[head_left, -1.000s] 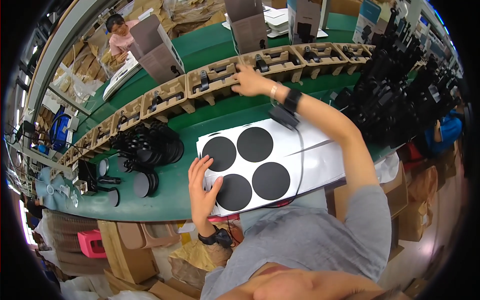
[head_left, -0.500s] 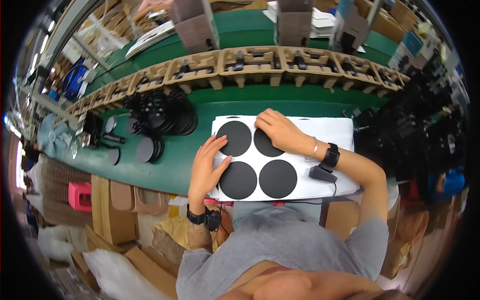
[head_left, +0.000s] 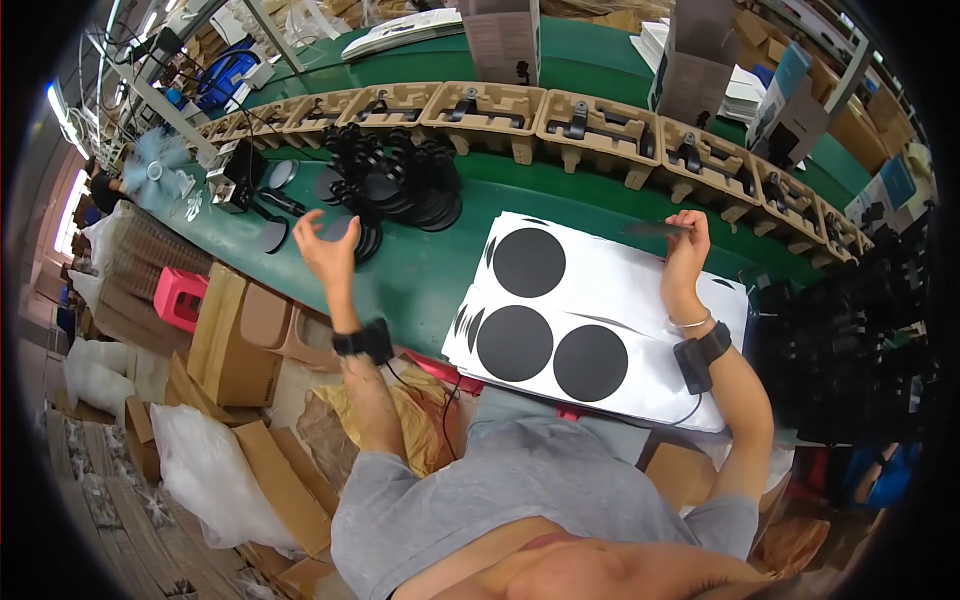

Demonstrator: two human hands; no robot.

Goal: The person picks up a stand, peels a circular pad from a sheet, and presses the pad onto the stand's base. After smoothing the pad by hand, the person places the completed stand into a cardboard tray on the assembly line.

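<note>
Right hand (head_left: pixel 686 243) fingers pinch thin black disc (head_left: pixel 655 229), probably peeled, above white sheet (head_left: pixel 640 300) with 3 discs; left hand (head_left: pixel 325 245) raised open.

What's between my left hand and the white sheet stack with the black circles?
In the head view, only bare green table separates the left hand from the sheet stack.

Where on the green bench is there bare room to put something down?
Bare green table lies between the pile of black discs and the white sheets, near the left hand. A strip below the pulp trays is open. Right of the right hand, black parts crowd.
</note>
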